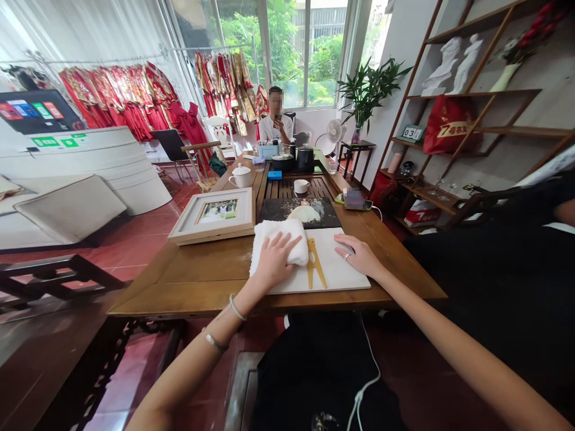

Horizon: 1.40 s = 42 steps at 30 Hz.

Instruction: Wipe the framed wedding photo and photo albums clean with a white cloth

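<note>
A white board [287, 285] lies flat at the front of the wooden table, with a gold shape [316, 263] on it that resembles a clothes peg or a pair of pliers. My left hand [275, 261] rests palm down on a folded white towel [269, 230], fingers spread, pressing it onto the board's left part. Some of the towel is hidden under the hand. On the board's right side, my right hand [358, 255] lies with fingers stretched out and nothing in it. Behind the board is a dark panel [274, 209] with a pale fan-shaped design.
A framed photo [215, 212] stands at the left of the table [202, 287], near a white lidded teapot [241, 176]. Further back are a white cup [300, 187], a blue box [275, 175] and a black pot [305, 158]. A phone [354, 200] with a cable lies right. Someone [275, 123] sits at the far end.
</note>
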Each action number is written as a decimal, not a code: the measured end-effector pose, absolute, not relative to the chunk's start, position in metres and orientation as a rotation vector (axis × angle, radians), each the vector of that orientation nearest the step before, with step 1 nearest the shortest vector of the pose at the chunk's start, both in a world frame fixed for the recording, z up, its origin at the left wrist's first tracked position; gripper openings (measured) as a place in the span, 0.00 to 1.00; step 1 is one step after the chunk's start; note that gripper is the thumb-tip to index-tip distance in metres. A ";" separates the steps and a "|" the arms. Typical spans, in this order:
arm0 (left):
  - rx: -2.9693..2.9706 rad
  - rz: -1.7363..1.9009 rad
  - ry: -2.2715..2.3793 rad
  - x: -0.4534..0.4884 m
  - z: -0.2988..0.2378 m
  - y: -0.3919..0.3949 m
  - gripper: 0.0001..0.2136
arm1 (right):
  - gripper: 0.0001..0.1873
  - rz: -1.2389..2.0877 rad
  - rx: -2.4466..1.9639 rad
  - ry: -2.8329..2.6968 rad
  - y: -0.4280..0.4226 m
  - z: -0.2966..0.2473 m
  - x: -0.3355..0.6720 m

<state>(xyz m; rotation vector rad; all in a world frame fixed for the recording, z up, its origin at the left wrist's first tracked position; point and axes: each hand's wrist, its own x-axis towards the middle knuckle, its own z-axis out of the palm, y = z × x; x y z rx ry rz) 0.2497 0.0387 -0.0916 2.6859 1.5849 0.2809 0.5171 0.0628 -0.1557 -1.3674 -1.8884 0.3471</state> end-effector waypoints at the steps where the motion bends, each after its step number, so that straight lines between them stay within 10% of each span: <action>1: 2.690 0.275 1.549 0.250 -0.092 0.029 0.35 | 0.16 0.345 -1.370 -1.889 0.063 -0.156 0.517; 42: 2.742 0.221 1.266 0.234 -0.087 0.003 0.35 | 0.16 0.318 -1.326 -1.918 0.065 -0.159 0.517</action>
